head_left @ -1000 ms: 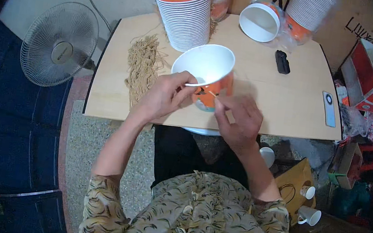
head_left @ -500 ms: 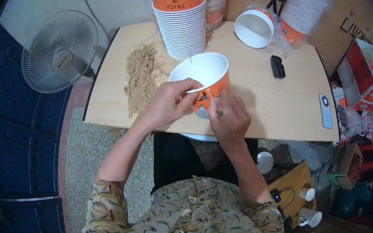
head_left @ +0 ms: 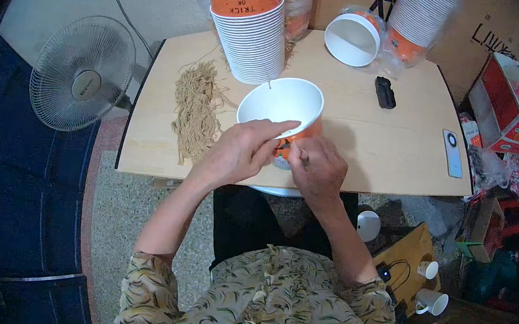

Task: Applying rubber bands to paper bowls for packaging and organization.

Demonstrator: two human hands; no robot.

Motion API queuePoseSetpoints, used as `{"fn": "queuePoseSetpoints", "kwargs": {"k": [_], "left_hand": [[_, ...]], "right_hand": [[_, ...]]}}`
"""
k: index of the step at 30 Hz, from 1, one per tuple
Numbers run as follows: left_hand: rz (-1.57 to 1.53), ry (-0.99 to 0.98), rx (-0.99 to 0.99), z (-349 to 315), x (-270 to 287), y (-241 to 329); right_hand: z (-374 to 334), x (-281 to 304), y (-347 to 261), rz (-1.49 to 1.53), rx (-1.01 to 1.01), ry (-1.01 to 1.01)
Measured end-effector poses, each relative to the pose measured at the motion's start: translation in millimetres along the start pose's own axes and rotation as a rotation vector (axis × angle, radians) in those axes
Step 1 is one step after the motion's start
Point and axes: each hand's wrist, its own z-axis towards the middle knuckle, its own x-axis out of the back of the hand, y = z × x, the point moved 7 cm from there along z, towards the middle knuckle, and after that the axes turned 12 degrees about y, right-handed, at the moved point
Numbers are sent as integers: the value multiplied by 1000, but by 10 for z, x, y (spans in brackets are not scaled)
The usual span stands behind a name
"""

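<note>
A white-lined paper bucket (head_left: 286,97) with an orange printed outside stands near the table's front edge, its mouth tipped slightly toward me. My left hand (head_left: 241,150) grips the near rim, the index finger lying over the inside edge and the thumb outside. Against the bucket's front wall, my right hand (head_left: 319,166) is closed in a pinch on a thin pale cord (head_left: 301,148), mostly hidden by the fingers. A short cord end (head_left: 269,85) pokes up at the far rim. Left of the bucket lies a bundle of tan cords (head_left: 194,111).
Behind the bucket rises a tall stack of nested paper buckets (head_left: 248,46). Another bucket (head_left: 353,40) lies on its side in plastic near a wrapped stack (head_left: 423,16). A black object (head_left: 385,93) and a phone (head_left: 452,153) are on the right. A fan (head_left: 84,73) stands left.
The bucket has shifted slightly right and tipped more toward me. My left index finger has stretched out over the rim. The pale cord at my right fingertips shows less.
</note>
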Motion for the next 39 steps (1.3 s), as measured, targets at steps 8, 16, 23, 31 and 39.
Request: {"fn": "queuePoseSetpoints", "kwargs": {"k": [8, 16, 23, 31, 39], "left_hand": [[-23, -47, -125, -111, -19, 5], [-18, -95, -86, -310, -35, -91], [-235, -172, 128, -286, -134, -238], [-375, -156, 324, -264, -125, -412], [-902, -61, 428, -211, -226, -54]], "right_hand": [[-18, 126, 93, -4, -97, -252], [715, 503, 301, -310, 98, -204], [681, 192, -6, 402, -125, -331], [592, 116, -184, 574, 33, -398], [591, -170, -523, 702, 31, -672]]}}
